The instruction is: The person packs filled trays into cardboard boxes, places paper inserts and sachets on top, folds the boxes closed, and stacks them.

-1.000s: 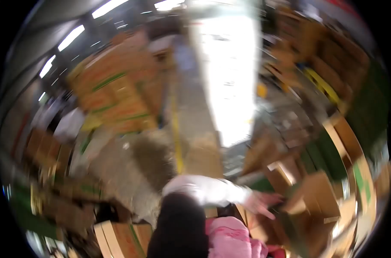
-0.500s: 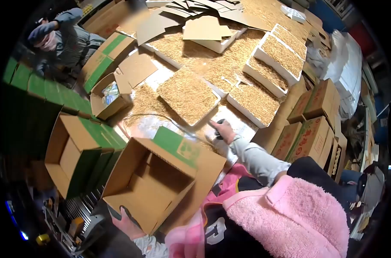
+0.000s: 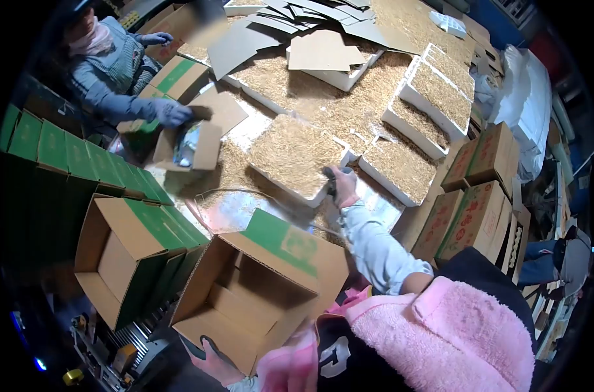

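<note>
My left hand [image 3: 213,363], in a dark fingerless glove, grips the lower edge of an open cardboard box [image 3: 244,307] tilted toward me. The box has a green flap [image 3: 280,242] and its visible inside holds nothing. My right hand [image 3: 342,187], gloved the same way, has its fingers curled over the near right edge of a white foam tray [image 3: 295,155]. Loose golden husk-like material fills that tray; what lies under it is hidden. Some of my right fingertips are hard to make out.
Green-topped boxes [image 3: 81,157] line the left. A co-worker [image 3: 107,72] reaches into a small carton [image 3: 205,147]. More husk-filled trays [image 3: 401,171] stand right of my hand, cardboard sheets [image 3: 323,51] lie at the back, and printed cartons [image 3: 470,219] are stacked at right.
My right hand has moved up to the tray's edge and its fingers have curled. The co-worker's arm has come down from the head to the small carton. My left hand keeps its grip.
</note>
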`<action>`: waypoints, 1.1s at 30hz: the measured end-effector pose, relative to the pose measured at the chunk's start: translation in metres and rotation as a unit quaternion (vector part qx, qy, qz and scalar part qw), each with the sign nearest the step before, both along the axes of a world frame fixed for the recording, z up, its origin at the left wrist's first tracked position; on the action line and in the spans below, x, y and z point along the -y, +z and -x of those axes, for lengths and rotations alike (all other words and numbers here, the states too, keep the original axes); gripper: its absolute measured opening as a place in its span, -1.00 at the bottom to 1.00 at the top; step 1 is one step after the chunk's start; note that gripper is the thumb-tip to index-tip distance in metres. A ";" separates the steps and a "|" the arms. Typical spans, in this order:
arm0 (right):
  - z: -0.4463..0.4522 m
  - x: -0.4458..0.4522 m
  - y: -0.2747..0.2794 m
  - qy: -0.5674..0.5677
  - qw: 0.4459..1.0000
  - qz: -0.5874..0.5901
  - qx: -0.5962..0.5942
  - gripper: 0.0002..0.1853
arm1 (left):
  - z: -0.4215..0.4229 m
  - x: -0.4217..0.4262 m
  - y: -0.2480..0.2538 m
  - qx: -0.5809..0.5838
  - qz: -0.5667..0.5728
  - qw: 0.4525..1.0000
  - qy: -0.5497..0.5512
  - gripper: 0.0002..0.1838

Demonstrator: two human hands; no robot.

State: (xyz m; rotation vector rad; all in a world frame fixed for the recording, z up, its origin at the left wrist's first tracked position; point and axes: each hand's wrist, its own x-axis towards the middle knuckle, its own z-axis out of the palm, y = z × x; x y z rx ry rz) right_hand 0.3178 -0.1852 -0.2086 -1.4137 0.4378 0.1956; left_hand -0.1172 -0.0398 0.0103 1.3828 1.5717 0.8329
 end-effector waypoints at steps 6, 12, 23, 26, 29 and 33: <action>0.017 0.054 0.215 0.222 0.952 -0.209 -0.039 -0.83 | -0.013 -0.003 0.009 0.039 0.015 0.997 -0.058 -0.49; 0.048 0.042 0.292 0.495 0.788 -0.182 0.319 -0.67 | -0.065 -0.037 0.001 0.104 -0.070 0.970 -0.209 -0.51; 0.086 0.028 0.271 0.638 0.703 -0.085 0.301 -0.71 | -0.094 -0.046 -0.001 0.482 0.304 0.800 -0.189 -0.55; 0.054 0.042 0.255 0.615 0.669 0.034 0.416 -0.77 | -0.112 -0.061 -0.033 0.189 -0.154 0.926 -0.287 -0.59; 0.061 0.047 0.249 0.607 0.750 -0.022 0.261 -0.81 | -0.116 -0.045 -0.014 0.253 -0.006 0.941 -0.223 -0.60; 0.061 0.033 0.214 0.623 0.748 0.137 0.182 -0.56 | -0.118 -0.025 -0.008 0.068 -0.188 0.941 -0.272 -0.60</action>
